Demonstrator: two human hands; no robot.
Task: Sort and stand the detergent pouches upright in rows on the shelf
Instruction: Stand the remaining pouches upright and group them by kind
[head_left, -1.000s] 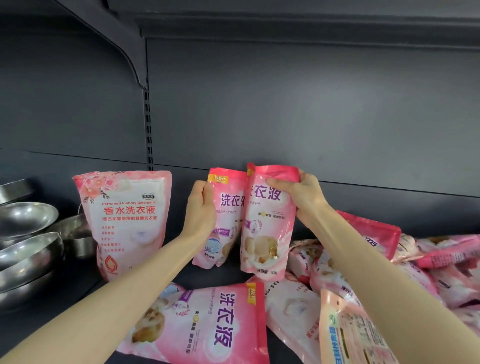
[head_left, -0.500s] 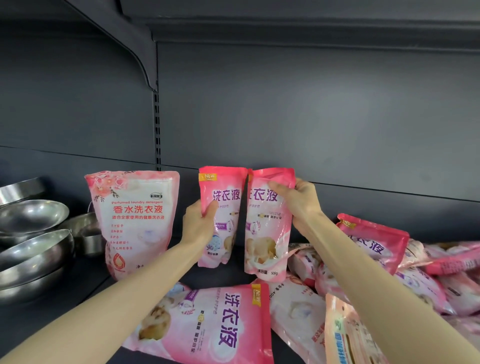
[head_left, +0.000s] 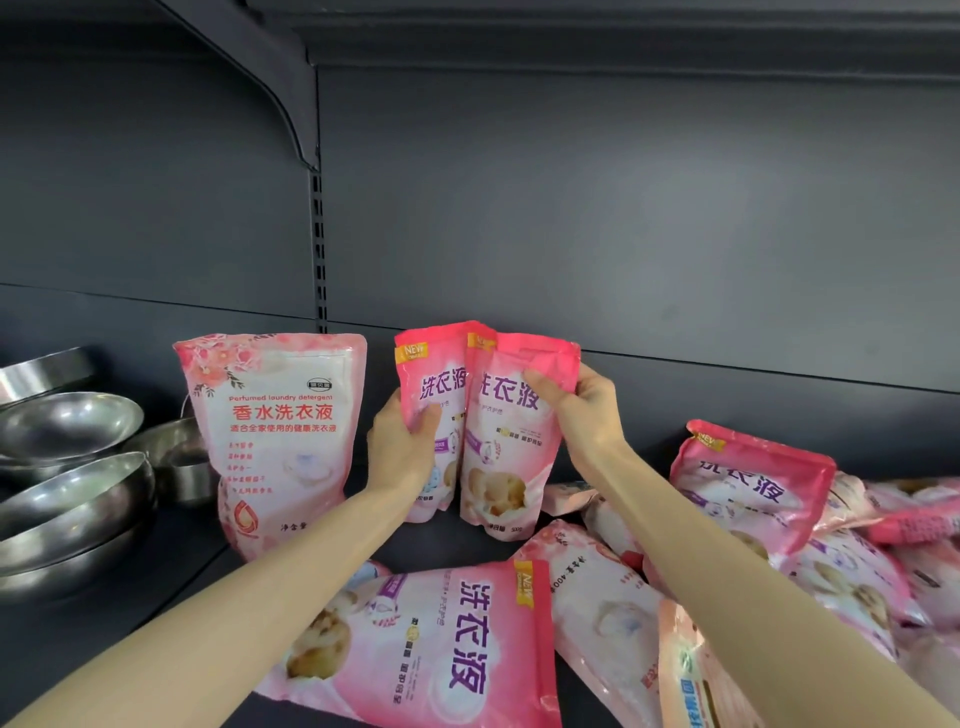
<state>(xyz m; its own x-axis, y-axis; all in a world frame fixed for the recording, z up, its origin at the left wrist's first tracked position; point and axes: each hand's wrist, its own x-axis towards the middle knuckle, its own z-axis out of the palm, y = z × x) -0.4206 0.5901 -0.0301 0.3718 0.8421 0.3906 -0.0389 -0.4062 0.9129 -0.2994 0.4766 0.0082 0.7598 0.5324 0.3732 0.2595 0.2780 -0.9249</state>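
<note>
Now | my left hand (head_left: 402, 452) grips one small pouch (head_left: 432, 382), my right hand (head_left: 576, 410) pinches its twin (head_left: 511, 467) | held side by side to start a row, bases seemingly on the shelf (head_left: 171, 623).

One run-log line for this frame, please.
left hand: grips left pouch | right hand: grips right pouch | both near upright, side by side | large pouch: standing | front pouch: lying flat

Pink everywhere! The big pouch (head_left: 275, 441) is pale pink, rosy blossoms printed across its top, red lettering below. The left small pouch (head_left: 436, 374) and right small pouch (head_left: 504, 457) go hot pink up top, with purple characters and a yellow corner flash. The lying pouch (head_left: 441, 649) matches. Silver bowls (head_left: 67, 426) gleam against the dark grey shelf (head_left: 623, 234).
</note>
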